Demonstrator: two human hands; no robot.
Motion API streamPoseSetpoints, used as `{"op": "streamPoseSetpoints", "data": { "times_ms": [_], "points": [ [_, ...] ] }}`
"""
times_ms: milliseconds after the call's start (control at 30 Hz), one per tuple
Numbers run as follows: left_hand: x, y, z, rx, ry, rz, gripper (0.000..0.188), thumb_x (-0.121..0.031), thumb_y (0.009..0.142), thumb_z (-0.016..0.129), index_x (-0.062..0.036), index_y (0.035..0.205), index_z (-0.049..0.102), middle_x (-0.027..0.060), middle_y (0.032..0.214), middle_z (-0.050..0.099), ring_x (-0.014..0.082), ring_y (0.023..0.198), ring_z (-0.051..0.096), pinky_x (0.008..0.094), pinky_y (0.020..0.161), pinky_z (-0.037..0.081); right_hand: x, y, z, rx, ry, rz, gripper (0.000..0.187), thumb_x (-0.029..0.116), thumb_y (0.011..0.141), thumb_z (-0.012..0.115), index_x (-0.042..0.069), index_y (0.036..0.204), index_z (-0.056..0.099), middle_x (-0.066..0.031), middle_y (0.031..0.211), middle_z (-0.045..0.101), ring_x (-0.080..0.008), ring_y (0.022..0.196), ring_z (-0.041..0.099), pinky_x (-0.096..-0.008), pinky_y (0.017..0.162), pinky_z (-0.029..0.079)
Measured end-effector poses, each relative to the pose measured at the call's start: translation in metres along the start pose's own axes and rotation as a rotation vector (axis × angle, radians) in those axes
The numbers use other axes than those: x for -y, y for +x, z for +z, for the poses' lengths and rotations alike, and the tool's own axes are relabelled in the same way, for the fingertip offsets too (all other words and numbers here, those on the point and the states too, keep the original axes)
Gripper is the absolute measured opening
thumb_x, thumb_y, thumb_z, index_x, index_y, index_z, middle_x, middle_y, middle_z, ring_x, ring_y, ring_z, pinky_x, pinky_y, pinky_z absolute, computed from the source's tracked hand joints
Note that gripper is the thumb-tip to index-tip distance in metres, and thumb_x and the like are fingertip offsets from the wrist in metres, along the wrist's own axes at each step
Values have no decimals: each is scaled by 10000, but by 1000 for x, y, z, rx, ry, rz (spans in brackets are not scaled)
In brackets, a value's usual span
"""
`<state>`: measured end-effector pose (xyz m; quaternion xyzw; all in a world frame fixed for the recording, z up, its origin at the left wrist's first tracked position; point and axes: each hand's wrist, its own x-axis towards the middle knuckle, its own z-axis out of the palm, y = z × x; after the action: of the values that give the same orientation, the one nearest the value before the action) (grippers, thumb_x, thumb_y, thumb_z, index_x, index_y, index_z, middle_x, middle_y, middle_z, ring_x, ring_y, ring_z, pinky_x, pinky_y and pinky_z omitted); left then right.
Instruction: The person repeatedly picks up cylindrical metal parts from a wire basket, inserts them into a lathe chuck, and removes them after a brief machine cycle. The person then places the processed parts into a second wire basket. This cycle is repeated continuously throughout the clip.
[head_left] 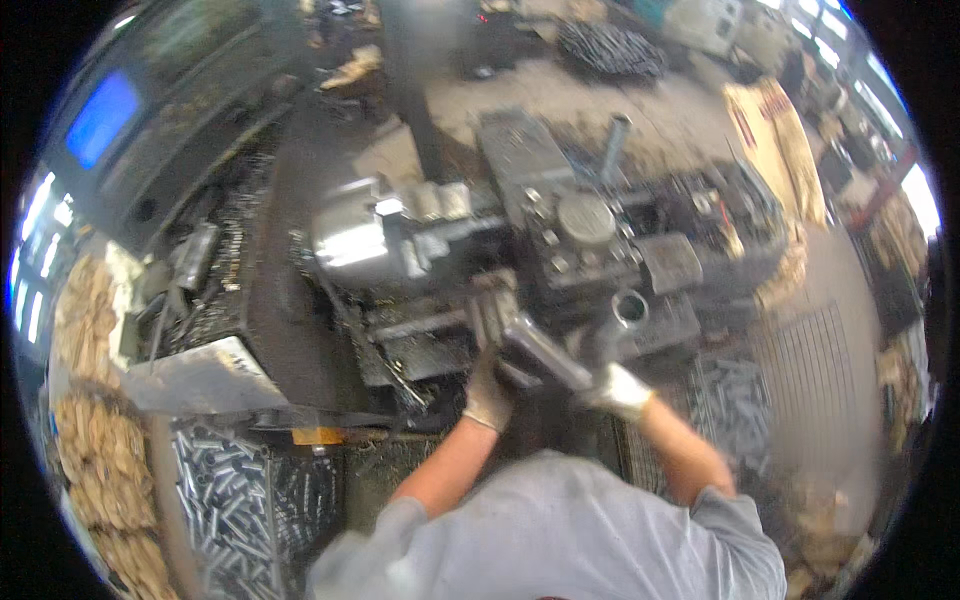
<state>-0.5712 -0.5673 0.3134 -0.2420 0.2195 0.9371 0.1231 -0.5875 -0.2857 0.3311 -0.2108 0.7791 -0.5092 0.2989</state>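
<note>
A shiny metal tube (547, 352) lies slantwise between my two gloved hands, in front of the lathe. My left hand (490, 335), in a grimy glove, closes on its upper left end, fingers pointing at the machine. At the lower right end is my right hand (612, 383); it touches the tube, but its fingers are smeared by motion. Beyond my left hand is the bright round chuck (350, 240). The tool post (585, 220) stands farther right on the carriage. A ring-shaped end of a second tube (630, 308) shows just beyond my right hand.
Many short metal tubes fill a crate (225, 500) at the lower left; another pile (735, 405) lies at the right. A sheet-metal guard (205, 375) juts out on the left. Stacked sacks (105, 450) line the left edge. Cardboard (775, 140) stands behind the lathe's right end.
</note>
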Motion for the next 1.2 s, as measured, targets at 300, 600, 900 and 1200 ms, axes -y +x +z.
{"op": "streamPoseSetpoints", "data": {
  "times_ms": [300, 600, 900, 1200],
  "points": [
    [-32, -46, -10, 1, 50, -66, 579, -528, 1131, 408, -29, 1304, 647, 159, 1042, 765, 348, 916, 772, 523, 793, 664, 9, -244, -128, -394, -977, 1204, 614, 466, 800, 839, 49, 1233, 716, -205, 1016, 795, -408, 904, 773, -478, 826, 622],
    [-39, -82, 22, 74, 478, -75, 539, -509, 1118, 503, -74, 1422, 599, 111, 1213, 743, 230, 1002, 751, 455, 876, 644, 103, 27, -34, -368, -513, -85, 391, 386, 809, 872, 123, 1083, 778, -131, 1145, 763, -323, 955, 777, -407, 835, 621],
    [-77, -53, -22, -157, 415, 291, 449, -475, 1085, 593, -61, 1238, 678, 81, 1028, 750, 221, 910, 732, 379, 849, 609, 82, 106, 61, -297, -781, 87, 495, 321, 915, 697, 73, 1333, 604, -257, 1052, 749, -454, 843, 757, -527, 763, 619],
    [-121, -26, 32, 129, 184, 553, 675, -640, 1100, 407, -65, 1406, 584, 150, 1399, 621, 346, 1338, 578, 536, 1159, 447, 202, 146, 33, -26, -118, 136, 879, 491, 753, 875, -52, 1382, 590, -239, 1219, 739, -348, 1171, 714, -414, 1029, 548]
  ]
}}
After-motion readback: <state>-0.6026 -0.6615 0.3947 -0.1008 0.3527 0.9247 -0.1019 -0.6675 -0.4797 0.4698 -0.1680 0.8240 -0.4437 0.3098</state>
